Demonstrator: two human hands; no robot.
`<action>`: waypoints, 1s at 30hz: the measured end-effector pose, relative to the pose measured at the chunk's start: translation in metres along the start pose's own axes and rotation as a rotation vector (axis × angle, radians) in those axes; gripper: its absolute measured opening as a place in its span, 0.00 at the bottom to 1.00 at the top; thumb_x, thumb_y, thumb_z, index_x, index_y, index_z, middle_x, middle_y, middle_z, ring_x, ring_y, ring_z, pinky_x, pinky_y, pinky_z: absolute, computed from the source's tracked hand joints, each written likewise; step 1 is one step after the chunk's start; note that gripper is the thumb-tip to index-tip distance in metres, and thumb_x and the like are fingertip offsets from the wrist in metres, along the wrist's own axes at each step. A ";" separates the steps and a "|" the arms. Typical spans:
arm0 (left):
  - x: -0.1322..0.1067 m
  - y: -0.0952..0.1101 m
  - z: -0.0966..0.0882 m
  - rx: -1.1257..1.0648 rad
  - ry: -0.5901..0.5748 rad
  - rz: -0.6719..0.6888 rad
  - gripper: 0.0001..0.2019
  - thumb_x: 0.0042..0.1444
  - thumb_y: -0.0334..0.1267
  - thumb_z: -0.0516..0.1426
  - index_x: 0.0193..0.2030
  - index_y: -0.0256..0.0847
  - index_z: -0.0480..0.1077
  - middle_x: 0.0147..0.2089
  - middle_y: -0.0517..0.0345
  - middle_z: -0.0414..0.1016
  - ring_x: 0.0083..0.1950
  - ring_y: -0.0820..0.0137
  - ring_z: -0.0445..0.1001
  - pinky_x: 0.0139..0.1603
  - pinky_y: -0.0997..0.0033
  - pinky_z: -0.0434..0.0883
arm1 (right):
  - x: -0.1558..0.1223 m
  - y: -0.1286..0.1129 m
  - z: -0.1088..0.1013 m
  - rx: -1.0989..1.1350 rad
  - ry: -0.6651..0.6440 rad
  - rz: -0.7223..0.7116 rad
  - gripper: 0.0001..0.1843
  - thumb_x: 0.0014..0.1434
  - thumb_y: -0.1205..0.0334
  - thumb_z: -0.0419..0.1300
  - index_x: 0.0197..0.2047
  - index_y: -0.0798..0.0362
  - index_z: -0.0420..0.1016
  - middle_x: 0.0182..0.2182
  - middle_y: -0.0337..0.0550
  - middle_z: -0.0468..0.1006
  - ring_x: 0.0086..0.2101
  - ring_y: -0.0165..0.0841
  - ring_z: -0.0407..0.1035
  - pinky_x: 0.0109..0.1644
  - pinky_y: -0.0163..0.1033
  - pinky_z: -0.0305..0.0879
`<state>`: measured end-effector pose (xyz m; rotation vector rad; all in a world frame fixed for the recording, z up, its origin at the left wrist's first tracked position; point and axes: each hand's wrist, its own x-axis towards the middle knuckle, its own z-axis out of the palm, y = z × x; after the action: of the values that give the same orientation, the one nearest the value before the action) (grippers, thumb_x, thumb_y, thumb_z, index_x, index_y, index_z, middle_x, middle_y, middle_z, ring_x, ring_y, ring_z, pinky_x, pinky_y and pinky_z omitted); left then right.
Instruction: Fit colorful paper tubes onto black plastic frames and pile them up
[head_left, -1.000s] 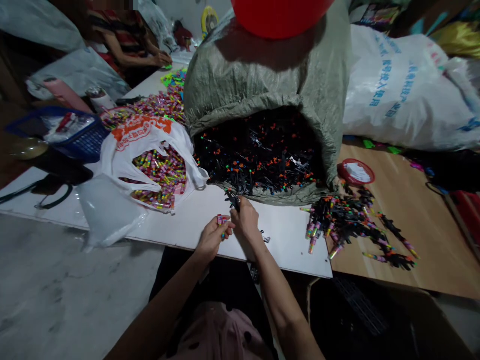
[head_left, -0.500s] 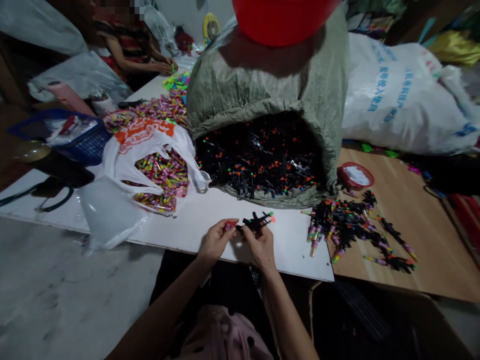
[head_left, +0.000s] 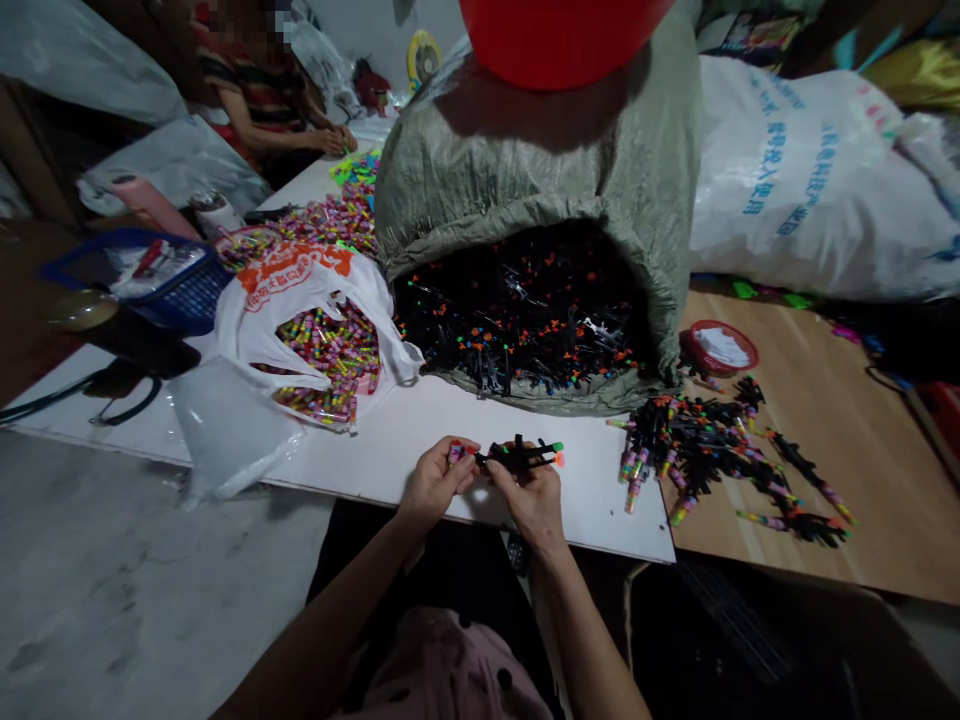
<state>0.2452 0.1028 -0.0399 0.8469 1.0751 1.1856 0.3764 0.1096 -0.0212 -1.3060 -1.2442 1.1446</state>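
Observation:
Over the front edge of the white tabletop, my right hand grips a black toy gun with green and orange tips pointing right. My left hand is closed on a small candy tube with a red and pink wrapper. The tube is close to the rear end of the toy gun; whether they touch I cannot tell. Beyond the hands, a grey-green woven sack gapes open, full of black toy guns. Left of it, a white plastic bag holds many candy tubes.
To the right lies a pile of toy guns with candy tubes attached, beside a red basket. A red tub rests on the sack. At left are a blue basket, a dark bottle and a clear bag. A person sits behind.
The toy gun has turned to lie more level and sits slightly further right. My left hand still holds the candy tube, now tilted more upright. The whole view has shifted slightly.

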 end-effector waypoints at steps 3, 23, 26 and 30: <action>-0.001 0.001 0.003 0.063 -0.011 0.000 0.23 0.46 0.57 0.60 0.36 0.36 0.68 0.20 0.67 0.61 0.18 0.82 0.54 0.20 0.78 0.54 | -0.004 0.004 0.001 -0.009 0.043 0.002 0.11 0.47 0.55 0.63 0.27 0.54 0.77 0.24 0.43 0.78 0.25 0.33 0.72 0.29 0.36 0.70; -0.023 -0.011 -0.003 0.791 -0.019 0.330 0.18 0.59 0.40 0.49 0.52 0.38 0.70 0.47 0.45 0.77 0.47 0.62 0.75 0.49 0.65 0.70 | -0.031 0.004 0.006 0.033 0.182 0.212 0.19 0.40 0.47 0.66 0.26 0.55 0.76 0.21 0.45 0.78 0.23 0.37 0.72 0.26 0.39 0.70; -0.026 -0.013 -0.001 1.120 -0.107 0.440 0.20 0.59 0.35 0.46 0.57 0.36 0.65 0.44 0.43 0.78 0.43 0.61 0.76 0.43 0.64 0.72 | -0.033 0.017 0.002 0.035 0.199 0.274 0.24 0.40 0.41 0.64 0.29 0.55 0.78 0.23 0.48 0.79 0.25 0.42 0.74 0.27 0.42 0.72; -0.017 -0.021 -0.003 1.471 -0.239 0.437 0.21 0.57 0.36 0.50 0.57 0.35 0.63 0.45 0.41 0.77 0.41 0.58 0.77 0.39 0.61 0.73 | -0.024 0.032 -0.003 -0.059 0.126 0.197 0.19 0.41 0.44 0.65 0.33 0.47 0.81 0.21 0.46 0.78 0.27 0.46 0.75 0.25 0.44 0.72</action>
<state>0.2483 0.0817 -0.0567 2.3622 1.5440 0.4024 0.3812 0.0854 -0.0528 -1.5483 -1.0828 1.1499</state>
